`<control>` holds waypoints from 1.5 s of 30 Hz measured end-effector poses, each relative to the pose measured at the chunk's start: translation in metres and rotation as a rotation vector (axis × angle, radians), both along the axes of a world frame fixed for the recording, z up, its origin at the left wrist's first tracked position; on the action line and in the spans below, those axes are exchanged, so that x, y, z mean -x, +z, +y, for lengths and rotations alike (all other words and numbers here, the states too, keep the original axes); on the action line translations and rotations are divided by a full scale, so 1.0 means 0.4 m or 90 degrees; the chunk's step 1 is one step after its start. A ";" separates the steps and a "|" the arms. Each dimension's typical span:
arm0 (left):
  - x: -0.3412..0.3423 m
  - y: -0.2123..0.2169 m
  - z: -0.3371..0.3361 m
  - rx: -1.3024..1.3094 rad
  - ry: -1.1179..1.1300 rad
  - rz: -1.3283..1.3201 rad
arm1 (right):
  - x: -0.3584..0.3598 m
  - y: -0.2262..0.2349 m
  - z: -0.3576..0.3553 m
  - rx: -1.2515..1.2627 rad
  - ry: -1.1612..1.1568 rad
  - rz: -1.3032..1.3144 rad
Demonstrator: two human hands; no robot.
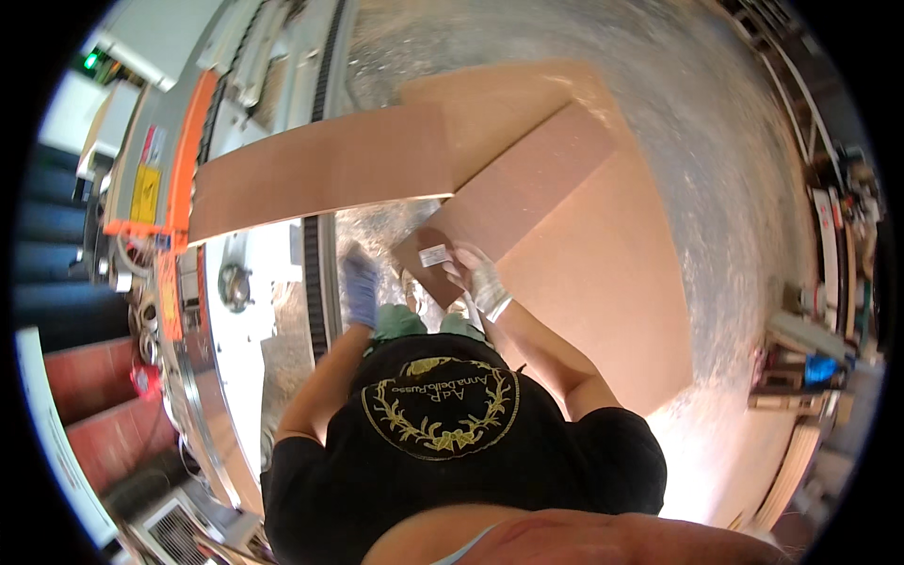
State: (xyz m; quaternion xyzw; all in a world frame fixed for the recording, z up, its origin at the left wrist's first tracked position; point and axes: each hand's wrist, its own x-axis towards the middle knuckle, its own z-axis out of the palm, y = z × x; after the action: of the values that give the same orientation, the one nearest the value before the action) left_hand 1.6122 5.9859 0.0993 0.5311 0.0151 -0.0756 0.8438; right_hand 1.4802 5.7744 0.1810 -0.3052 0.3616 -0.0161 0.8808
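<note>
My right hand [482,281], in a pale glove, is over the near end of a long brown board [537,184]. Its fingers are closed at the edge of a small white label [436,255] and appear to pinch it. The board lies slantwise on a larger tan sheet [603,292]. My left hand [361,290], in a bluish glove, is beside the machine's rail, apart from the boards. Motion smears its fingers, and I make out nothing in it.
At the left stands a machine with an orange guard [191,141] and a dark toothed rail [322,273]. Another brown board [325,165] lies across it, its right end reaching over the slanted board. Stacked panels and shelving [800,377] line the right side.
</note>
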 end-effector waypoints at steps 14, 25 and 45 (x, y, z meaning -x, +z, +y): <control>0.174 0.139 -0.135 -0.256 -0.518 0.308 | 0.120 -0.156 -0.221 0.014 -0.227 0.078; -0.078 0.457 0.598 -0.360 -0.249 0.164 | 0.085 -0.123 -0.192 -0.124 -0.225 -0.299; -0.250 0.174 0.496 0.062 0.401 0.257 | 0.159 0.042 0.027 0.031 0.073 -0.174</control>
State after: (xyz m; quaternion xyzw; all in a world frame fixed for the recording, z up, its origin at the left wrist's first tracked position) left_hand 1.7121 6.1842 0.1690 0.4344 0.3402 0.0837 0.8298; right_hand 1.4168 5.7852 0.1977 -0.3415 0.2200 -0.0156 0.9136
